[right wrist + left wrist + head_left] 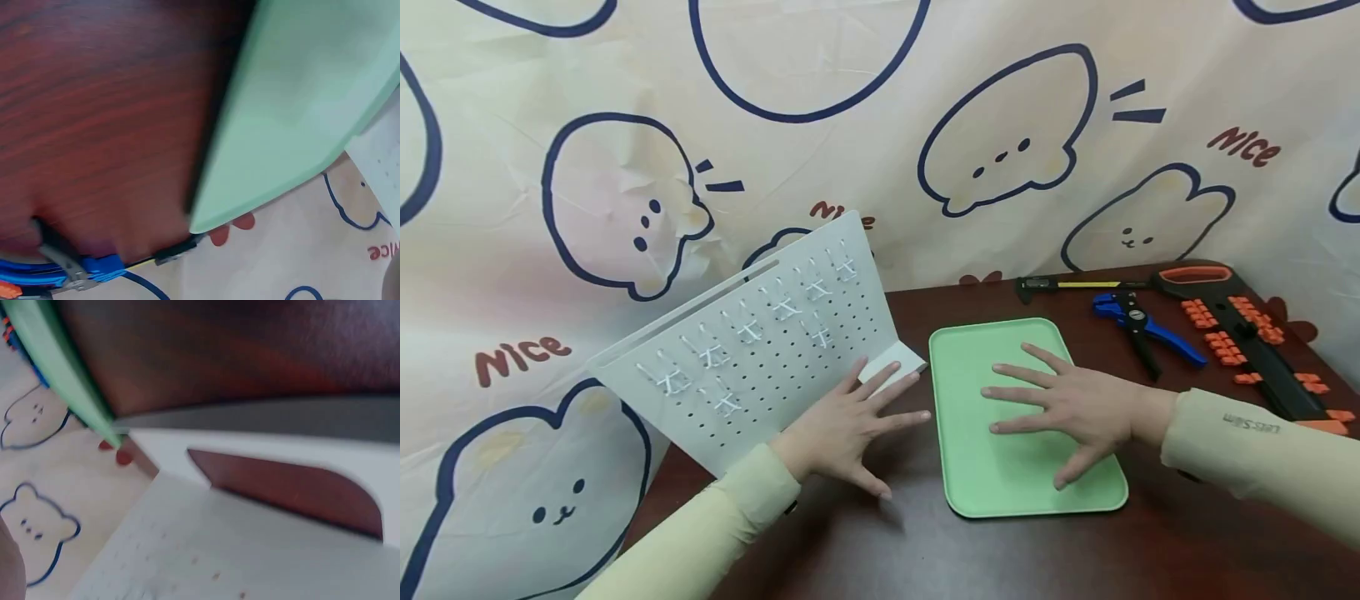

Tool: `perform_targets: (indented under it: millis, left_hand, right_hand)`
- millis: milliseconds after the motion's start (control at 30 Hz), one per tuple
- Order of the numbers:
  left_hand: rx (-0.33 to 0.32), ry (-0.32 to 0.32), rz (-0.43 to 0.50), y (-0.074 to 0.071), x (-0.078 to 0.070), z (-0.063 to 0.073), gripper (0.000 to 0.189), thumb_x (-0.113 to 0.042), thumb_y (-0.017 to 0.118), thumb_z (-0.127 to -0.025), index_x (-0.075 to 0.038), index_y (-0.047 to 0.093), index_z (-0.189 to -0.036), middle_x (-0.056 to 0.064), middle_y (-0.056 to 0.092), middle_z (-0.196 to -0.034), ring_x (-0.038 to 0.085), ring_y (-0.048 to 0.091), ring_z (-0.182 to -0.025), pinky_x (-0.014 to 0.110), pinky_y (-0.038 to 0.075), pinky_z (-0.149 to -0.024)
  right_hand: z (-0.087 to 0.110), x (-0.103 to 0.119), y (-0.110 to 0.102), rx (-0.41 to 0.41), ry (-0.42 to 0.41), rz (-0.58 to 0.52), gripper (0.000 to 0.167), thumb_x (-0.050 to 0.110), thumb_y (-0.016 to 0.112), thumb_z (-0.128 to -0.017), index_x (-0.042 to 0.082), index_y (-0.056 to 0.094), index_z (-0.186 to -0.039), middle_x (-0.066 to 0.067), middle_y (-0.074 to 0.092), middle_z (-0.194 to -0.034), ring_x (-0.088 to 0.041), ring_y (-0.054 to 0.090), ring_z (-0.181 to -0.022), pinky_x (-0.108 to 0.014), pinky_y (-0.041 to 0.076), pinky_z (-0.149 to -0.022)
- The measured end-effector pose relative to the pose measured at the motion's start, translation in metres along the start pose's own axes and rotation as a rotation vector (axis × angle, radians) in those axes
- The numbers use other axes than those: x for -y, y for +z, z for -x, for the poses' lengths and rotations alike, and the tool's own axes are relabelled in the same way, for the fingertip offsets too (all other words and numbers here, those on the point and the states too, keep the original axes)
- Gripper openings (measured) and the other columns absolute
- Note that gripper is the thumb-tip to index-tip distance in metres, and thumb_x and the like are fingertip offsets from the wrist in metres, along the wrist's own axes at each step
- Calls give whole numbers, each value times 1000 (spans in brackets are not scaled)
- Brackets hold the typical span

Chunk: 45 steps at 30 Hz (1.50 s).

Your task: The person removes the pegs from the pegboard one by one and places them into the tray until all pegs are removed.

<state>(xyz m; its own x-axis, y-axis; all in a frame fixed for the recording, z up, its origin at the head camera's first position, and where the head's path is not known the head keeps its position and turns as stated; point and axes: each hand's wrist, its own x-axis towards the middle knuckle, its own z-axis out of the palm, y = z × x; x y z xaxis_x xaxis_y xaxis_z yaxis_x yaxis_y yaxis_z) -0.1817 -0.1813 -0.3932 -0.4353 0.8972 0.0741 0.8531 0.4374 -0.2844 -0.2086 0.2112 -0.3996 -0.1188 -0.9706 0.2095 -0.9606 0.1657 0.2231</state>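
Note:
My left hand (850, 429) has its fingers spread in front of a white pegboard (760, 408) that leans back on a folded foot. White wire hooks (748, 331) hang in rows on the board's face. My right hand (1067, 404) spreads its fingers over a light green tray (1000, 487), which has a low raised rim. Nothing is held in either hand. The left wrist view shows the board's white foot (169, 453) with a wide cutout, close to the tray's edge (59, 369). In the right wrist view the tray (287, 119) fills the upper right.
Right of the tray lie a blue-and-black wire stripper (1138, 321), a thin black-and-yellow tool (1090, 285) and a long black holder (1243, 333) with several orange clips. A patterned cloth (820, 50) hangs behind the dark wooden table (910, 558).

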Motion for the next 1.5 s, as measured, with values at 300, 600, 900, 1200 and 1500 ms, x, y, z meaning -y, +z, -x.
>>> perform_targets:
  millis: [300,600,900,1200,1500]
  left_hand:
    - [-201,-88,6,-54,24,24,107,-93,50,-78,-30,30,-162,14,11,-171,40,11,-155,66,10,-122]
    - [-567,-257,161,-104,35,64,96,-84,43,-90,-25,27,-164,23,29,-159,42,25,-148,58,23,-120]
    - [-994,-506,276,-131,47,130,93,-66,63,-93,10,43,-142,6,48,-146,14,40,-135,27,31,-111]
    - [-1076,-1137,422,-103,42,177,52,-5,62,-96,-7,48,-147,-19,50,-126,5,48,-119,18,43,-101]
    - [-1079,-1370,533,-72,38,195,42,-6,57,-103,-6,48,-144,-18,49,-113,-1,50,-109,12,45,-94]
  right_hand:
    - [-47,-25,-24,-193,197,-44,71,68,49,-99,20,53,-150,-15,37,-161,-36,27,-150,-56,11,-124]
    - [-93,-32,-39,-290,361,-232,56,40,65,-100,8,57,-146,-15,49,-152,-36,41,-142,-60,37,-114]
    - [-117,-39,-51,-314,630,-483,45,22,63,-104,3,56,-144,-17,55,-146,-34,49,-136,-55,43,-112]
    - [-156,-53,-54,-291,782,-773,46,25,56,-107,0,55,-145,-17,58,-144,-33,55,-131,-50,47,-108]
    - [-191,-66,-40,-383,1003,-1296,43,22,53,-109,0,51,-146,-19,56,-144,-34,59,-128,-44,45,-112]
